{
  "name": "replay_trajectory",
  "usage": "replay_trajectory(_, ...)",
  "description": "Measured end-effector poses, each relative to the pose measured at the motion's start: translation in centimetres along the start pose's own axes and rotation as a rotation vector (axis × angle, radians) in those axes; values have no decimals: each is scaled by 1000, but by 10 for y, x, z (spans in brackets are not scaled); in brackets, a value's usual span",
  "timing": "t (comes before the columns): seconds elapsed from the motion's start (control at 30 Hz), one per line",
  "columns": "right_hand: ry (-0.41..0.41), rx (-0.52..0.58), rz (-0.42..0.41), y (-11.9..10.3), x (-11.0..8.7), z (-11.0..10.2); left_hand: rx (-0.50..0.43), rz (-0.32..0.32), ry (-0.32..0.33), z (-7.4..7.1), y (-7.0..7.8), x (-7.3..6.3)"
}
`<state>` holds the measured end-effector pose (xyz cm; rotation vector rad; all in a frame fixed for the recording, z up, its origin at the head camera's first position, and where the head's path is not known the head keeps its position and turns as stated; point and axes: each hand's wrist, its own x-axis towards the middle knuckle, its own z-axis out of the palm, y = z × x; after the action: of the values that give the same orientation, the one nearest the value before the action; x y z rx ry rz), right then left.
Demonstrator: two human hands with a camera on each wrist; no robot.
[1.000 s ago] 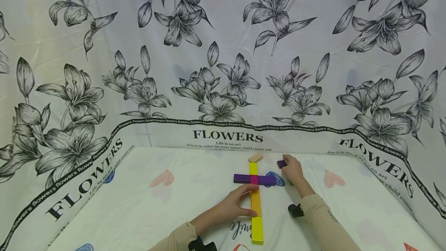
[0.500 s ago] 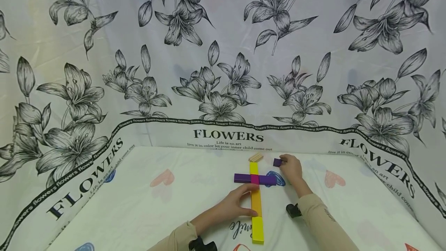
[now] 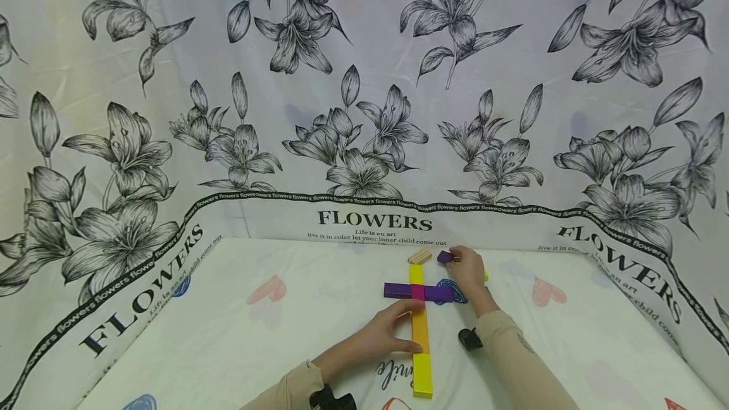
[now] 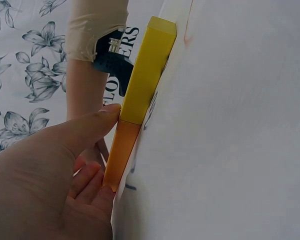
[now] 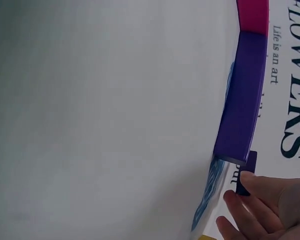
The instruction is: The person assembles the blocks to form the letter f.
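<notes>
In the head view, colored blocks form a cross on the white cloth. A pink block [image 3: 418,292] is at its center, with a purple block on the left [image 3: 397,290] and another on the right [image 3: 438,294]. A yellow block [image 3: 416,273] lies beyond the pink one. Nearer me come an orange block [image 3: 420,331] and a long yellow block [image 3: 422,377]. My left hand [image 3: 378,334] rests thumb and fingertips along the orange block, spread apart. Raised above the cloth, a small purple block [image 5: 249,174] is pinched between thumb and fingers of my right hand [image 3: 470,273].
Plain wooden blocks [image 3: 420,256] lie behind the cross, left of my right hand. Something yellow [image 3: 486,275] peeks out behind that hand, mostly hidden. A flower-printed curtain [image 3: 364,112] rises at the back of the cloth-covered table [image 3: 199,328].
My right hand has moved left with the small purple block, toward the wooden blocks. Something yellow now shows behind it. My left hand stays at the orange block.
</notes>
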<state>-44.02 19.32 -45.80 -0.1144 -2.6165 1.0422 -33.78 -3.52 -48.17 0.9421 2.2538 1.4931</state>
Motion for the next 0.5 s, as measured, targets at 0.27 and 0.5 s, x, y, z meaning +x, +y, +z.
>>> replay_trajectory(0.27,-2,-25,-8,-3,4,4,2,11,-1,-1,0,1)
replay_trajectory(0.5,-34,-104,28,-8,4,6,-6,16,-5,-1,2,0)
